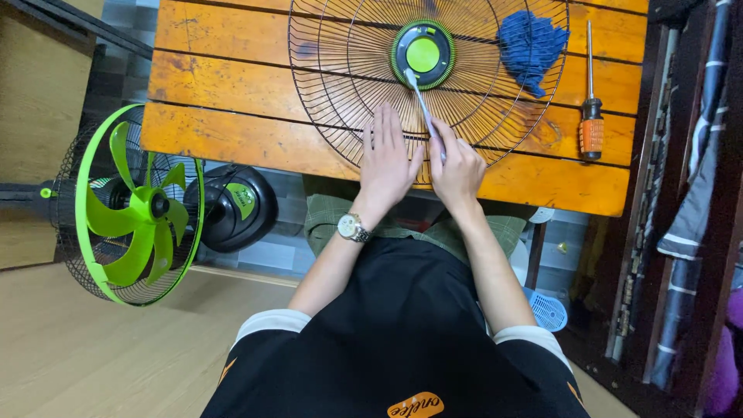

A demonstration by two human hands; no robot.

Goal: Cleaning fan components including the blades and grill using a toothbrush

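Clearly the key relation is the line of the thin pale tool [422,104]: its long axis runs up and slightly left from the right hand [457,166] to the green-and-black hub cap [423,53] at the centre of the wire fan grille [340,85]. The right fingers [449,139] are pressed together around the tool's near end, so the hub lies straight ahead of them, away from the body. The left hand [387,159] rests flat on the grille wires just beside the right, its fingers [385,124] slightly spread, holding nothing. The grille lies flat on the orange wooden table [217,77]. The right hand is nearer the hub by way of the tool.
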